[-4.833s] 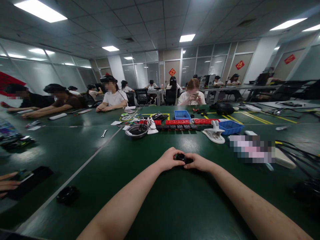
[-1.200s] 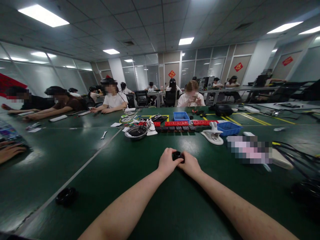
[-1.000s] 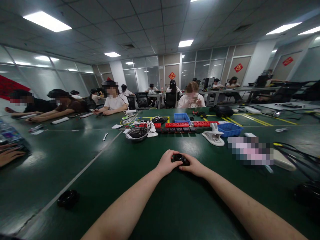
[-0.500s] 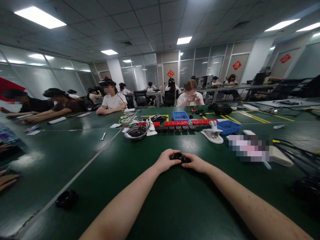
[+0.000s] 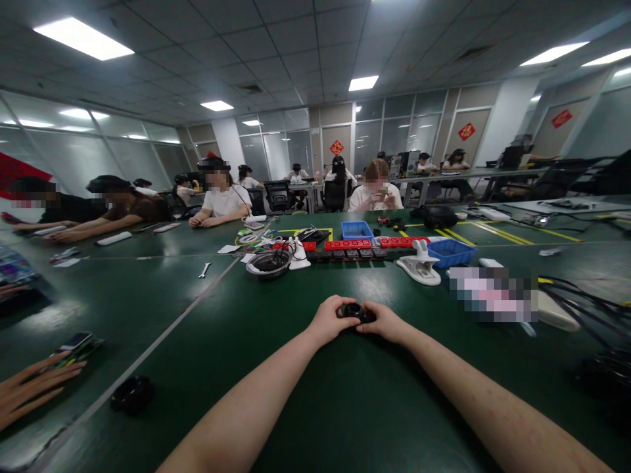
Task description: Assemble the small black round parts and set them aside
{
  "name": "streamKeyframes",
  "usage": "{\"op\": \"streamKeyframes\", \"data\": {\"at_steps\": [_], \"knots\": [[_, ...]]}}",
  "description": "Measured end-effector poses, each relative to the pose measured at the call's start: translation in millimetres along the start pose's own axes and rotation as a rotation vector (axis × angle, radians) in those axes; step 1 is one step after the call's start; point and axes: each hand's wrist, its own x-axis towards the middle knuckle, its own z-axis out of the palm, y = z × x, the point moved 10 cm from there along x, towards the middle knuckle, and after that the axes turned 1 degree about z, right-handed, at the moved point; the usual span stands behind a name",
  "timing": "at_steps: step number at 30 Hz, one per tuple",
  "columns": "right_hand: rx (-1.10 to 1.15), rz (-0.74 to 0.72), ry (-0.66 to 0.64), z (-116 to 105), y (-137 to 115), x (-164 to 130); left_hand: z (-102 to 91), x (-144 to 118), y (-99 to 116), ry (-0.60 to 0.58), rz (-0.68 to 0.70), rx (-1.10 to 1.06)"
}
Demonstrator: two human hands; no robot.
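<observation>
A small black round part with a ring-shaped top is held low over the green table in front of me. My left hand grips its left side, thumb in front and fingers behind. From the right, my right hand pinches the same dark piece between thumb and fingers. The fingers cover much of it, so its exact kind cannot be made out. A similar black ring-shaped part lies apart on the table at lower left.
A co-worker's hand reaches in at the left edge by a small green board. Farther back are red power strips, a metal bowl, a white clip stand, blue trays and a wrench. Cables lie at right.
The co-worker's hand at left has come farther in, and a small green board now shows by it. Both my hands keep hold of the black part, with only slight finger shifts.
</observation>
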Motion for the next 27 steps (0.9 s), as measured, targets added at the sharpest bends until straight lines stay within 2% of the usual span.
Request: {"op": "streamKeyframes", "data": {"at_steps": [4,8,11,13,16,18,20,27], "knots": [[-0.115,0.018,0.098,-2,2,2,-0.5,-5,0,0.096,-0.059,0.074],[-0.376,0.097,0.316,-11,2,-3,-5.3,-9,-3,0.248,-0.114,0.124],[-0.441,0.101,0.361,-11,-2,-5,-3.4,-7,-7,0.222,-0.118,0.091],[-0.385,0.034,0.302,-8,-8,-5,-2.1,-5,-7,0.161,-0.097,0.051],[-0.214,-0.094,0.097,0,-18,-5,-0.6,-2,-3,0.057,-0.034,-0.001],[-0.079,-0.118,-0.058,7,-21,-6,0.4,-2,0,0.001,-0.001,-0.010],[0.015,-0.104,-0.152,10,-22,-8,1.8,-1,0,-0.040,0.013,-0.008],[0.074,-0.078,-0.218,13,-20,-8,7.1,2,-6,-0.106,0.010,-0.079]]}}
